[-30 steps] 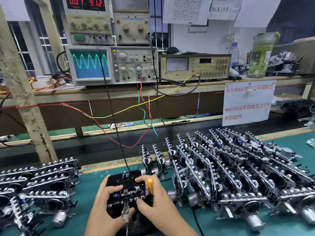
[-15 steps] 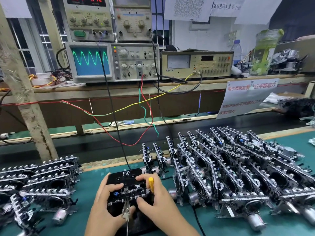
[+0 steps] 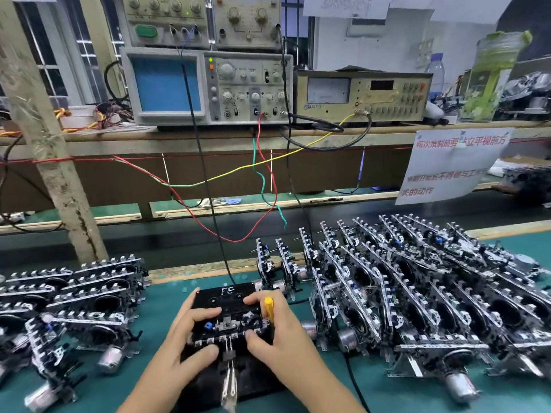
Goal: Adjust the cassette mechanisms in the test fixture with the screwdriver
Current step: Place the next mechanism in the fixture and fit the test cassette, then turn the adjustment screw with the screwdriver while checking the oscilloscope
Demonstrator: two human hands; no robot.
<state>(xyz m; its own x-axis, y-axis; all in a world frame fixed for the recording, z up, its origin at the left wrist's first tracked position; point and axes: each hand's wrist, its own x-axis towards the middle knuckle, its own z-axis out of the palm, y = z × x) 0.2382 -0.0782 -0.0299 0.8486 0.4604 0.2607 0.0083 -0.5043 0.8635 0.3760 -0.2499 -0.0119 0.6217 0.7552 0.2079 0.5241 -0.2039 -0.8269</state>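
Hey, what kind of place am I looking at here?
Most likely an electronics assembly and test bench in a factory: an oscilloscope and meter on the shelf, and rows of cassette mechanisms on the green mat.

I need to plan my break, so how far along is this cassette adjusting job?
Done, seemingly: a stack of mechanisms lies at left, though I can't confirm they're adjusted. In hand: one mechanism sits in the black fixture, the left hand resting on it, the right hand holding the yellow screwdriver. Left: probably the large batch at right, so likely well short of finished.
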